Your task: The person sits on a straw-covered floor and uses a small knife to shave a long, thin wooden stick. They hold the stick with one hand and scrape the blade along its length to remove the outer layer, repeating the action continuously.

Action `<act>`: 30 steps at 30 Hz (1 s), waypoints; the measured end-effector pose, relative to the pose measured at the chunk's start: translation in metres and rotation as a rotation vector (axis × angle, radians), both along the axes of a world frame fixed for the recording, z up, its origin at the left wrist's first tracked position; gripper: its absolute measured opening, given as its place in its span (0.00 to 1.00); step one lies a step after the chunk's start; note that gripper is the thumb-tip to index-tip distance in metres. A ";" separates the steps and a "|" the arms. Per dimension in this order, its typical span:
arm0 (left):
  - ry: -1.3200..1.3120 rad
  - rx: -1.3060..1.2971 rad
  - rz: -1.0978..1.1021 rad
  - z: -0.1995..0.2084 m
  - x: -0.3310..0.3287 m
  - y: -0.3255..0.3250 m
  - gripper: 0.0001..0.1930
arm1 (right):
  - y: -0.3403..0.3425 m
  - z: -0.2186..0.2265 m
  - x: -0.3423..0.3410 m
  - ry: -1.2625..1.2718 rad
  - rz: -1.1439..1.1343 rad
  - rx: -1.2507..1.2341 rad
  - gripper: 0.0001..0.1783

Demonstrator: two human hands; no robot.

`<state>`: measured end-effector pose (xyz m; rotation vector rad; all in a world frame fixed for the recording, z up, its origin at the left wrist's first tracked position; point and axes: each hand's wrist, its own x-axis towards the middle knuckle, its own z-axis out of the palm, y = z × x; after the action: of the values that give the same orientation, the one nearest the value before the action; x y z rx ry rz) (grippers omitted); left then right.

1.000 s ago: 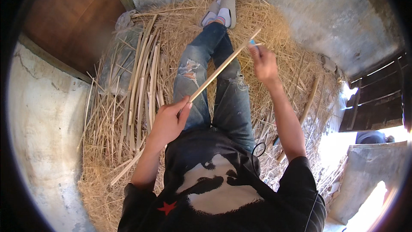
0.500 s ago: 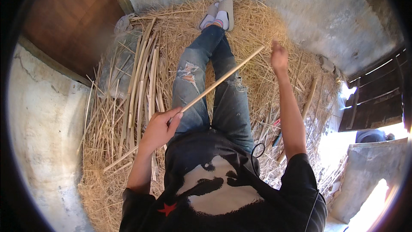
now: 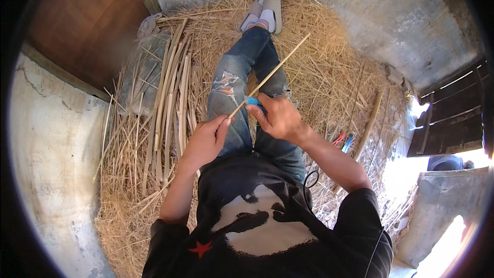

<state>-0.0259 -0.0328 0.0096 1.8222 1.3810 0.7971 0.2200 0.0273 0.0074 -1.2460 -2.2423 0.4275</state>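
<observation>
The left hand [image 3: 202,143] pinched the lower end of a thin pale stick [image 3: 278,67] between thumb and fingers. The stick ran from this grip obliquely up and to the right, over the legs of the jeans [image 3: 231,80], its far end free above the straw [image 3: 329,77]. The right hand [image 3: 283,118] was closed around a small blue tool [image 3: 254,103], positioned at the stick just beyond the left fingertips. The tool's working edge was too small to make out. The greater length of the stick lay beyond the tool. Loose pale strips [image 3: 167,98] lay left of the legs.
</observation>
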 end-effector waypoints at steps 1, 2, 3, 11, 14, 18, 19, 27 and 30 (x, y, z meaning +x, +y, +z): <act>-0.005 -0.006 0.005 -0.001 0.000 -0.001 0.14 | 0.001 -0.008 -0.001 -0.033 0.021 0.013 0.19; -0.004 -0.015 0.014 -0.001 -0.004 -0.004 0.14 | 0.007 -0.013 0.000 -0.014 -0.087 0.093 0.21; -0.003 -0.024 0.023 -0.002 -0.008 -0.007 0.13 | 0.021 -0.011 0.012 0.038 -0.162 0.027 0.23; 0.123 0.086 0.006 0.000 -0.008 -0.007 0.12 | 0.021 -0.020 0.019 0.021 -0.070 0.047 0.30; 0.116 0.118 0.033 -0.005 -0.006 -0.005 0.12 | -0.008 -0.003 -0.007 -0.078 0.050 -0.071 0.22; 0.174 0.094 0.017 -0.004 -0.023 -0.019 0.12 | 0.067 -0.035 0.053 0.252 -0.342 -0.155 0.26; 0.136 0.073 0.002 0.000 -0.028 -0.025 0.12 | 0.082 -0.015 0.074 0.235 -0.558 -0.371 0.27; 0.099 0.026 -0.020 0.000 -0.022 -0.022 0.12 | 0.090 -0.031 0.154 0.914 -0.720 -0.387 0.30; 0.097 0.048 -0.022 0.008 -0.014 -0.019 0.12 | 0.076 -0.015 0.128 1.058 -0.567 -0.397 0.26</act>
<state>-0.0399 -0.0518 0.0180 1.9321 1.4111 0.7457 0.3477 0.1030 -0.0078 -1.3172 -0.9023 1.0260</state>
